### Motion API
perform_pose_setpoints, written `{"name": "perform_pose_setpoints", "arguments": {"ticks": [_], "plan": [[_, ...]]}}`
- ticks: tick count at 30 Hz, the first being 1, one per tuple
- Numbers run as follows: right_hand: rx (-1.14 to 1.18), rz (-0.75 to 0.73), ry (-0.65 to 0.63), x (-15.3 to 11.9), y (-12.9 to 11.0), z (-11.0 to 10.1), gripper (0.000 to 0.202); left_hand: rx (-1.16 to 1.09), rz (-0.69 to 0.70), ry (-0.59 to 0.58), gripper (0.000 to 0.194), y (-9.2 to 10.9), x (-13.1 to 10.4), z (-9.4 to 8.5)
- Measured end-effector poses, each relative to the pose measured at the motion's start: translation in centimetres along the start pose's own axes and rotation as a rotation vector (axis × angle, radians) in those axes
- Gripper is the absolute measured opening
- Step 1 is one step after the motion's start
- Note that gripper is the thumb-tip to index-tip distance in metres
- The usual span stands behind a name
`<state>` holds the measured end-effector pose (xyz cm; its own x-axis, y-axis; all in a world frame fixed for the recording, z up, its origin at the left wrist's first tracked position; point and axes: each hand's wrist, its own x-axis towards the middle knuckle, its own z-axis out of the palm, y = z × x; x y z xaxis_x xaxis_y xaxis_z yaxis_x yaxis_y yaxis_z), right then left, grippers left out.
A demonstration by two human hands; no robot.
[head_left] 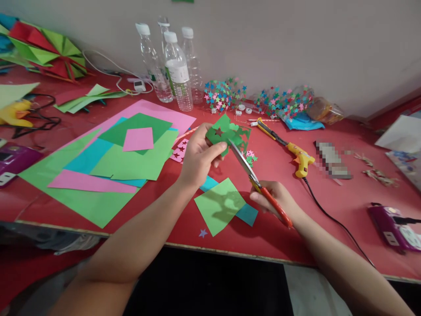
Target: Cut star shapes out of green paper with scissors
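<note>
My left hand [199,156] pinches a dark green paper [215,136] that has star-shaped holes cut in it. Red-handled scissors [245,164] are gripped in my right hand [274,197], their blades pointing up and left against the green paper's right part. Under the hands lie a light green paper square [213,204] and a blue paper strip [247,214] on the red table. A pink paper with star cutouts [178,153] rests behind my left wrist. Small pink and green paper stars [251,157] lie just beyond the scissors, and one purple star [203,233] is near the front edge.
Stacked coloured sheets [131,164] cover the left. Several plastic bottles [179,72] stand by the wall, beside star-covered clear containers [225,94]. A yellow glue gun [299,159] with a trailing black cord lies right, and a purple power strip [394,226] sits farther right.
</note>
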<state>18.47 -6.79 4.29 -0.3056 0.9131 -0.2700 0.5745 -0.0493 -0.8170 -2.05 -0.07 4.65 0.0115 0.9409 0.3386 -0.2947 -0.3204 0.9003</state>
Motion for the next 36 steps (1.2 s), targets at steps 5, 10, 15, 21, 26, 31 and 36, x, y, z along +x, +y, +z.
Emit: {"name": "perform_pose_setpoints", "arguments": {"ticks": [5, 10, 15, 21, 26, 31, 36], "plan": [[0.069, -0.019, -0.036, -0.15, -0.11, -0.13, 0.049, -0.031, -0.014, 0.021, 0.017, 0.08, 0.22, -0.04], [0.052, 0.002, -0.017, -0.12, -0.21, -0.14, 0.047, -0.010, -0.026, -0.006, 0.018, -0.10, 0.21, -0.23], [0.061, 0.030, 0.005, -0.18, -0.45, 0.06, 0.041, -0.030, -0.078, 0.022, 0.027, 0.27, 0.09, 0.09], [0.083, 0.010, 0.065, -0.20, -0.48, 0.39, 0.041, -0.074, -0.211, -0.133, 0.015, 0.09, -0.34, 0.52], [0.078, 0.010, 0.055, -0.06, -0.19, 0.42, 0.044, -0.013, -0.069, -0.059, 0.013, -0.33, -0.49, 0.44], [0.048, -0.012, 0.026, -0.19, -0.07, 0.33, 0.046, 0.046, 0.043, -0.042, 0.012, -0.22, -0.56, 0.35], [0.076, -0.067, -0.059, -0.55, -0.26, 0.01, 0.052, 0.102, 0.075, -0.004, 0.012, -0.17, -0.75, 0.45]]}}
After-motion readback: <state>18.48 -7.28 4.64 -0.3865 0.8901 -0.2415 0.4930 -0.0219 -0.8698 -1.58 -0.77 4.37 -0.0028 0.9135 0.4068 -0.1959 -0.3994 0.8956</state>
